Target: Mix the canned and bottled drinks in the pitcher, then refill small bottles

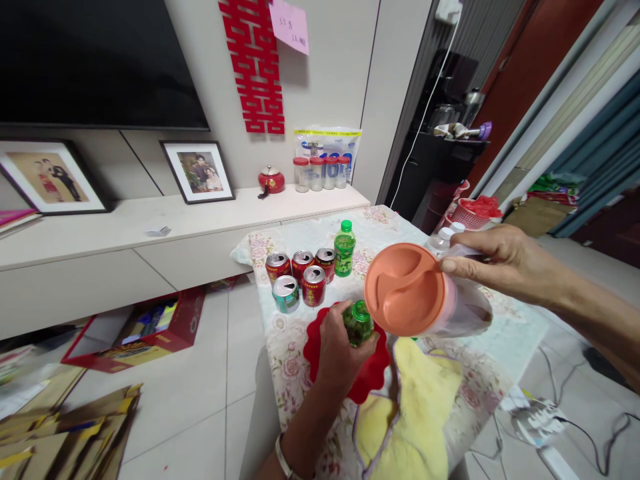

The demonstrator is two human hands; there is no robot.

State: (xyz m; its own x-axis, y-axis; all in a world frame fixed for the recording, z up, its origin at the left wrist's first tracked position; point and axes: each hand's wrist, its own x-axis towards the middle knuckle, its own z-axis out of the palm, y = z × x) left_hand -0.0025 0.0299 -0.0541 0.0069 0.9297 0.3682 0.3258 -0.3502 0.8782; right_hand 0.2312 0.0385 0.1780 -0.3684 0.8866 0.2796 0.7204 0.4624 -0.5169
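My left hand [340,347] is wrapped round a small green bottle [359,327] that stands over a red scalloped mat [377,373]. I cannot tell whether its green top is a cap or an open mouth. My right hand [493,257] grips the handle of a pitcher [407,290] with an orange lid. The pitcher is tilted on its side, with dark liquid low in its clear body, and its lid faces the green bottle. Beyond my left hand stand several red drink cans [314,287], a teal can [285,295] and another green bottle [344,250] with a cap.
A flowered cloth covers the table [285,340]. In front lies a yellow towel [425,400]. White-capped bottles [443,239] stand behind the pitcher. Red-lidded jars [316,175] and framed photos [197,170] line the white cabinet. Cords and a power strip [540,423] lie on the floor at right.
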